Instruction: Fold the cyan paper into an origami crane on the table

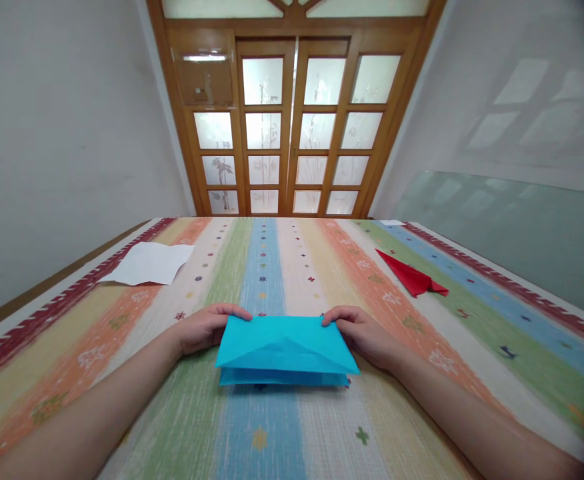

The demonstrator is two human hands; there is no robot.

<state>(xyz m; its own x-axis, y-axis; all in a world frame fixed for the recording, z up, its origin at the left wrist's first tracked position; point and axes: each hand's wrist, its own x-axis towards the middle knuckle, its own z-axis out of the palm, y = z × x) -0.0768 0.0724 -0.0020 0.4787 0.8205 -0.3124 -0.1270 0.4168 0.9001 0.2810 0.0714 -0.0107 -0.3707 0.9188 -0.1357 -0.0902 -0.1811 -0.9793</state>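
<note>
A folded sheet of bright blue paper (pixel 287 347) is held level in front of me, just over the striped cloth. Its fold runs along the far side, while the two layers gape a little at the near edge. Faint crease lines cross the upper layer. My left hand (pixel 209 327) pinches the far left corner, thumb or finger on top and the others beneath. At the far right corner, my right hand (pixel 359 333) grips in the same way. The fingers under the paper are partly hidden.
The striped tablecloth (pixel 262 433) covers the table. A white sheet of paper (pixel 147 263) lies at the left, its edges slightly curled. A red paper plane (pixel 409 273) rests at the right. Beyond the table's far edge stand wooden glazed doors (pixel 292 127), with walls on both sides.
</note>
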